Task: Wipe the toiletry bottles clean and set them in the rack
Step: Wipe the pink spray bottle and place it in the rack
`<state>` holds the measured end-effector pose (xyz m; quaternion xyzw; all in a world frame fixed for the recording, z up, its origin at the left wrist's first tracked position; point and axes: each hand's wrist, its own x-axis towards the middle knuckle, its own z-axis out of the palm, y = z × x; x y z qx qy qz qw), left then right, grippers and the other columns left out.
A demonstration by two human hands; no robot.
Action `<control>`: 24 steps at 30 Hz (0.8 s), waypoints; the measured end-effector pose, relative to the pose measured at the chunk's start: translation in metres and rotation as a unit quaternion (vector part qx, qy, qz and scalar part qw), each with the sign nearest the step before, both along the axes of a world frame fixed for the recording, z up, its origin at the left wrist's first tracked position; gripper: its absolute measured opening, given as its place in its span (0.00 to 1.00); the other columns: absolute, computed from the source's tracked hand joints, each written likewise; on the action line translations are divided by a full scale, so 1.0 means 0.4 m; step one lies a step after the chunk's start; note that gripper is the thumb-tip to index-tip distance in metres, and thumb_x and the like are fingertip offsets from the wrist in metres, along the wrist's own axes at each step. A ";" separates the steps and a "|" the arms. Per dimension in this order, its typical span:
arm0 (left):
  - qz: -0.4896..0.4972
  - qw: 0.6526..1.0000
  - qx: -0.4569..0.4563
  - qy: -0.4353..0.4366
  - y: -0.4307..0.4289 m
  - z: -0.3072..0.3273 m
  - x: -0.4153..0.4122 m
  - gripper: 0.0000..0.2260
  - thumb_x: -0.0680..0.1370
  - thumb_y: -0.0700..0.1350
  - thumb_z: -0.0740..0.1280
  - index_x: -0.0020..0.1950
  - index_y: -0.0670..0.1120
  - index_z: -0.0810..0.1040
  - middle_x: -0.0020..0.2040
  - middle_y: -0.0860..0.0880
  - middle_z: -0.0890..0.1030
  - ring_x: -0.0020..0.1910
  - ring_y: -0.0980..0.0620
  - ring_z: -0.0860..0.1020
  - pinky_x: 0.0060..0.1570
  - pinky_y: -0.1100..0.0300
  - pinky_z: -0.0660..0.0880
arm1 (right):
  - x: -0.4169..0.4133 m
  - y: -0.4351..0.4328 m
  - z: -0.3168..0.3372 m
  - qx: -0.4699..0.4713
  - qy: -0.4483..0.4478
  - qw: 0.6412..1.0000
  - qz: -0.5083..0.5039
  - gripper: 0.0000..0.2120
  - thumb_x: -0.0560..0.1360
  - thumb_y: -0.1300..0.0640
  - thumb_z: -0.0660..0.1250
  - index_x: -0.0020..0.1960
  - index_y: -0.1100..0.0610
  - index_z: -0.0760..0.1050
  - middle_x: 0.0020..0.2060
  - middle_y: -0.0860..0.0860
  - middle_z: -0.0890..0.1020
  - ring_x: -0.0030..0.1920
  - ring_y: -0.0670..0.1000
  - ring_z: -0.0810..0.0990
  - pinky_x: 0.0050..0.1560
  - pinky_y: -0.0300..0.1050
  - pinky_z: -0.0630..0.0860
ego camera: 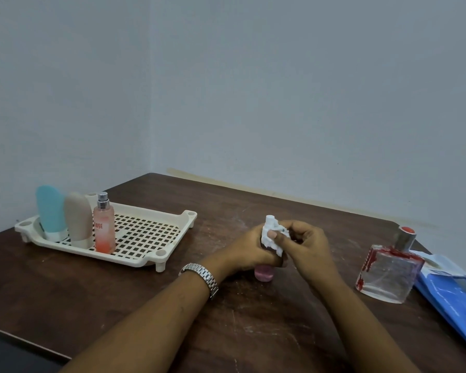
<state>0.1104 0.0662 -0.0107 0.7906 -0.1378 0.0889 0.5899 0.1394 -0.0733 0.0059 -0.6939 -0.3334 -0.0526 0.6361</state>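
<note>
While the left hand gripped the small translucent pink bottle upright, right of the rack, the right hand pinched a crumpled white tissue against its top. Three containers stood in the perforated cream plastic rack: one blue tube, one beige tube, one cylindrical pink sprayer. One square glass bottle stood farther right.

Cream rack, teal tube, pink bottle, white tissue
</note>
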 end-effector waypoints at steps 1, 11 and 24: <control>-0.001 1.000 -0.004 0.009 0.001 -0.001 0.001 0.18 0.71 0.32 0.70 0.54 0.51 0.76 0.48 0.50 0.81 0.49 0.54 0.80 0.52 0.58 0.78 | 0.003 -0.001 -0.001 0.007 0.001 1.000 -0.009 0.01 0.71 0.64 0.71 0.41 0.60 0.81 0.36 0.55 0.84 0.38 0.50 0.82 0.36 0.42 0.77; -0.023 0.999 -0.014 0.033 0.021 0.002 -0.001 0.21 0.67 0.35 0.72 0.56 0.51 0.72 0.49 0.48 0.78 0.52 0.49 0.78 0.58 0.50 0.75 | 0.008 -0.002 -0.013 -0.069 0.030 0.996 0.038 0.05 0.73 0.57 0.69 0.43 0.57 0.82 0.36 0.51 0.84 0.37 0.45 0.80 0.36 0.38 0.74; -0.008 0.999 0.010 0.037 0.033 -0.004 0.001 0.31 0.60 0.49 0.80 0.57 0.60 0.68 0.57 0.49 0.80 0.57 0.50 0.79 0.59 0.49 0.77 | 0.012 -0.018 -0.006 -0.084 -0.006 0.996 0.008 0.06 0.69 0.54 0.73 0.43 0.56 0.82 0.36 0.53 0.84 0.38 0.52 0.82 0.40 0.48 0.78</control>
